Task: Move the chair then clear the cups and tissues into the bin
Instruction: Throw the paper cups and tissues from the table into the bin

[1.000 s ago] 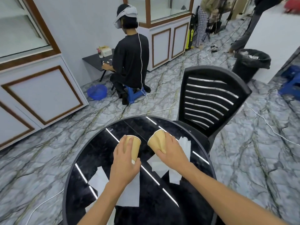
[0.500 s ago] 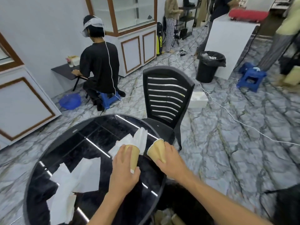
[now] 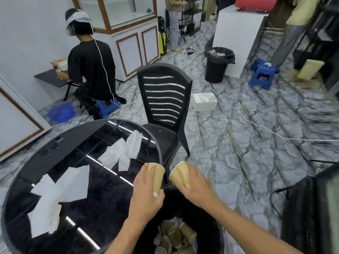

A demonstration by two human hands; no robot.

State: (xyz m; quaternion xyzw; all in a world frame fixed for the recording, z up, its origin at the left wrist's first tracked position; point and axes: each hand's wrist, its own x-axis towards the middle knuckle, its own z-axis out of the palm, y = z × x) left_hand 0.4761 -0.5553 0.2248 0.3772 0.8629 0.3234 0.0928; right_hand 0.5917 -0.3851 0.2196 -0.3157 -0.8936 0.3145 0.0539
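Note:
My left hand (image 3: 146,197) grips a tan paper cup (image 3: 158,174) and my right hand (image 3: 199,186) grips a second tan paper cup (image 3: 178,176), tilted on its side. Both hands hover at the right rim of the round black table (image 3: 22,182), just above the far edge of a black bin (image 3: 211,213) that holds several used cups. White tissues (image 3: 122,153) lie spread over the tabletop, with more tissues (image 3: 60,186) at its left. The black slatted chair (image 3: 165,99) stands beyond the table's far right edge.
A person in black sits on a blue stool (image 3: 105,107) at the back left. A second black bin (image 3: 218,65), a white foam box (image 3: 204,101), a blue stool (image 3: 262,75) and white cables (image 3: 256,125) lie on the marble floor. Black furniture (image 3: 311,208) stands at right.
Both hands carried the cups rightward off the tabletop to above the bin. My view swung right, so the bin with its cups has come into sight below.

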